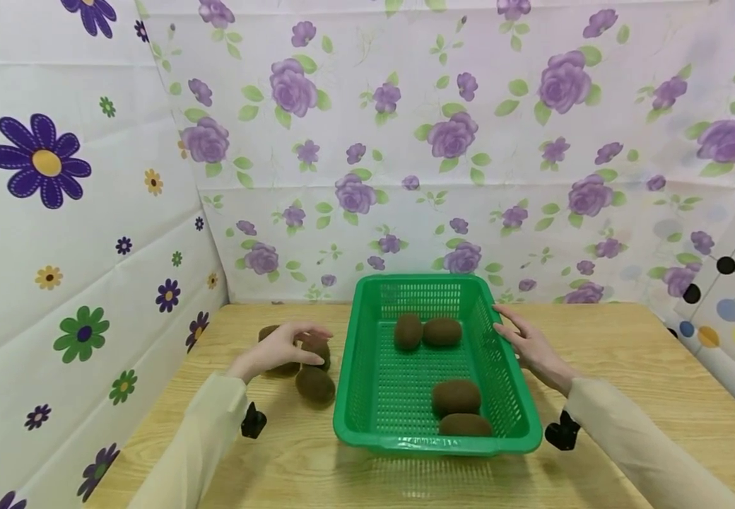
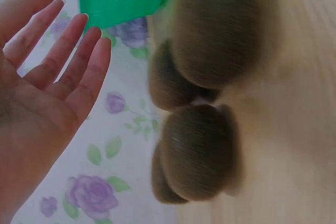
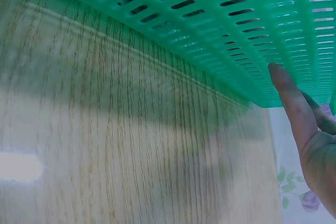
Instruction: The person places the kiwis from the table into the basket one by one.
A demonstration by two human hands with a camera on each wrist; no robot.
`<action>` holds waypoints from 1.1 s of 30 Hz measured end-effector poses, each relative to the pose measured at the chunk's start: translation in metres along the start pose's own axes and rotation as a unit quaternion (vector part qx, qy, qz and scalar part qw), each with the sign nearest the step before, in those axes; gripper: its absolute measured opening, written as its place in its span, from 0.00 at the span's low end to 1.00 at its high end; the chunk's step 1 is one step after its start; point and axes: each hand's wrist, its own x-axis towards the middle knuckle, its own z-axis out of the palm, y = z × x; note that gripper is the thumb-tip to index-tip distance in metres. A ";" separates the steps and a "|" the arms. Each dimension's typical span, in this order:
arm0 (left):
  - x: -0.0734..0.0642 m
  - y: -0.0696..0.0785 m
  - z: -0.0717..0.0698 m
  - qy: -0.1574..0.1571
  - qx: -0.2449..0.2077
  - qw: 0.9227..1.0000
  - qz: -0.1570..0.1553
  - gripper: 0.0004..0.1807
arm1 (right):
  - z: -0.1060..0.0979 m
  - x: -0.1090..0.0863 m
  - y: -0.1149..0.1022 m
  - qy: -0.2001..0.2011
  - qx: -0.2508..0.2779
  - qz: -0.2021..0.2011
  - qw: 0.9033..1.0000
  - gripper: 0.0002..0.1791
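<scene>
Wooden table [image 1: 628, 367]: four kiwis [image 1: 442, 332] are binned in the basket [image 1: 367, 396], steadied by the flat right hand [image 1: 533, 346], while three loose kiwis [image 1: 314, 385] are left under the spread left hand [image 1: 278, 348].

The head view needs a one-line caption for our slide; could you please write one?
Left hand over kiwis on the table, right hand against a green basket holding four more.

wooden table [image 1: 609, 367] | green basket [image 1: 495, 385] centre | 3 kiwis [image 1: 314, 385] left of basket
</scene>
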 end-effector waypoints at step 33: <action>-0.035 -0.050 0.062 0.228 0.101 0.960 -0.129 0.45 | 0.000 0.000 0.001 0.001 -0.008 0.000 1.000 0.34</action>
